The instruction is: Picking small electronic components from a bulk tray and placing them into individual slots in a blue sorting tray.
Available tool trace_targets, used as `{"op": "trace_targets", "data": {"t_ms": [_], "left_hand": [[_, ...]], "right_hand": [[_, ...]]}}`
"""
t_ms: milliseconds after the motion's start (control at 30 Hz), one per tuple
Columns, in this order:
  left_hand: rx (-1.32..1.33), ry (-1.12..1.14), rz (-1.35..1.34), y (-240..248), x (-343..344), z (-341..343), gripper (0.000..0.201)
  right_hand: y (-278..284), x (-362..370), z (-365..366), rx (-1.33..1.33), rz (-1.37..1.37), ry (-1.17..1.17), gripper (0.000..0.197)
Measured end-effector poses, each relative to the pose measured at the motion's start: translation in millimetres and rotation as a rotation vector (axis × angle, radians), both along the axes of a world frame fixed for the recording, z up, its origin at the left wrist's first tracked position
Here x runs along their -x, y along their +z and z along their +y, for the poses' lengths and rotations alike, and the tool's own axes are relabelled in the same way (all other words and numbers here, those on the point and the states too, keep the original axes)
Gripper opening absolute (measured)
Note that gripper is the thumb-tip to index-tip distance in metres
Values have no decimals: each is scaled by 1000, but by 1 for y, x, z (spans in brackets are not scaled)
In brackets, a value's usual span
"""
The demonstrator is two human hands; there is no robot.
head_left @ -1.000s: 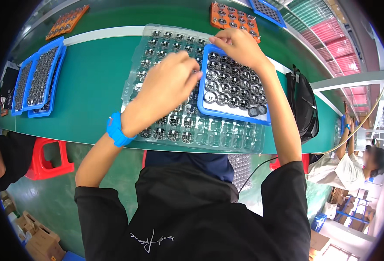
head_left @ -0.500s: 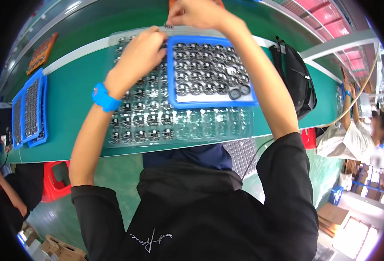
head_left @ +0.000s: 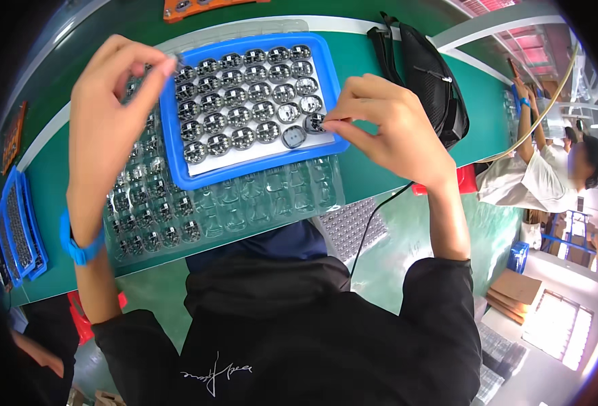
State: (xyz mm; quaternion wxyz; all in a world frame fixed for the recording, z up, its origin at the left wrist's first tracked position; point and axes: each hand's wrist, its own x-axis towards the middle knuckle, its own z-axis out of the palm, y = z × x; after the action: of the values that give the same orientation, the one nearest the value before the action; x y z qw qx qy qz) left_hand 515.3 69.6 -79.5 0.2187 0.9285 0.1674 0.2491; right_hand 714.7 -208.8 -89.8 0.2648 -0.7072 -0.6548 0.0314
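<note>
A blue tray (head_left: 253,173) lies in front of me with rows of small round black-and-silver parts (head_left: 231,97) on its white bottom. My right hand (head_left: 393,125) is at its right side, thumb and fingertips pinched on a round black part (head_left: 316,122) near the end of a row. Beside that part, a flat grey round piece (head_left: 294,137) leans at the tray's near right corner. My left hand (head_left: 113,101) is raised over the tray's far left corner. Its thumb and forefinger meet in a pinch; a small blurred thing shows at their tips.
Under the blue tray, a clear plastic blister tray (head_left: 258,196) holds similar parts on its left. Stacked blue trays (head_left: 20,227) stand far left on the green table (head_left: 48,162). A black backpack (head_left: 431,78) lies to the right. Another person (head_left: 542,169) is at far right.
My right hand has come back from beyond the tray to its right side. My left hand has lifted off the blister tray. The whole view has shifted and turned.
</note>
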Motion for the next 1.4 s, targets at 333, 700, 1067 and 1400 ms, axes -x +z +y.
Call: {"op": "trace_targets", "data": {"t_ms": [333,700,1067,1400], "left_hand": [[179,-326,-74,-15,-5,-77,8],[265,-359,16,-34,-14,-103,8],[80,-328,63,-45,-27,-109,7],[-129,-333,57,-44,-30,-116,8]], "right_hand": [[-15,0,3,-8,-15,-31,10],[-17,2,5,34,-103,-21,10],[-23,1,6,38,-168,22,11],[-25,1,7,52,-195,10,11]]}}
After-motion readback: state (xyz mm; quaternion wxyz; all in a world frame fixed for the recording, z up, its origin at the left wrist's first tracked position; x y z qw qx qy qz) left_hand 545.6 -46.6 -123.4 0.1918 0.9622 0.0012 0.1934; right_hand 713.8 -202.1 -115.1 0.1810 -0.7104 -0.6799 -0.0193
